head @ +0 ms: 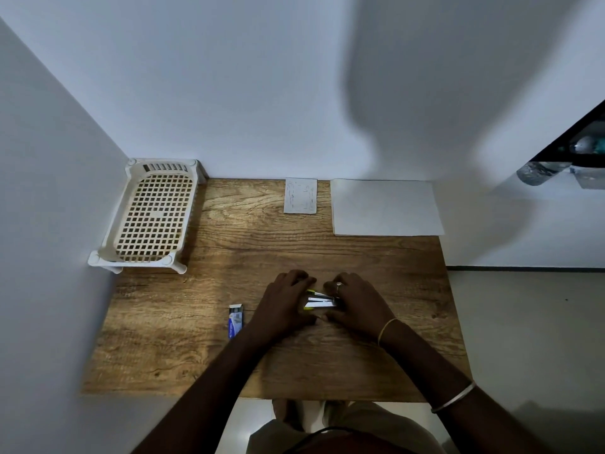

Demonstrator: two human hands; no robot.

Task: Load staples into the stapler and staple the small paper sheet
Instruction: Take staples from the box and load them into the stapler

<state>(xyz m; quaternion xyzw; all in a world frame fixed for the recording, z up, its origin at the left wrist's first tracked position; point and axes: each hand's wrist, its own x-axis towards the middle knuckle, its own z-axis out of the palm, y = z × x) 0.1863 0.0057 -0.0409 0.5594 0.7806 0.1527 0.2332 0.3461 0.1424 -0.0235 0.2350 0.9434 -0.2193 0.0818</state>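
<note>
Both hands meet over a small yellow-and-white stapler (319,300) near the middle of the wood-grain worktop (229,362). The left hand (285,301) closes round its left end, apparently to steady it, while the right hand (355,303) covers the right end, fingers curled down on it; the stapler looks opened, a white metal channel showing between them, so the loading step seems under way. A small blue-and-white staple box (235,321) lies just left of the left wrist, its flap open, handy for reaching. The small white paper sheet (300,195) waits untouched at the far edge, beside a larger white sheet (386,207). A cream plastic lattice tray (152,216) sits in the far-left corner.
</note>
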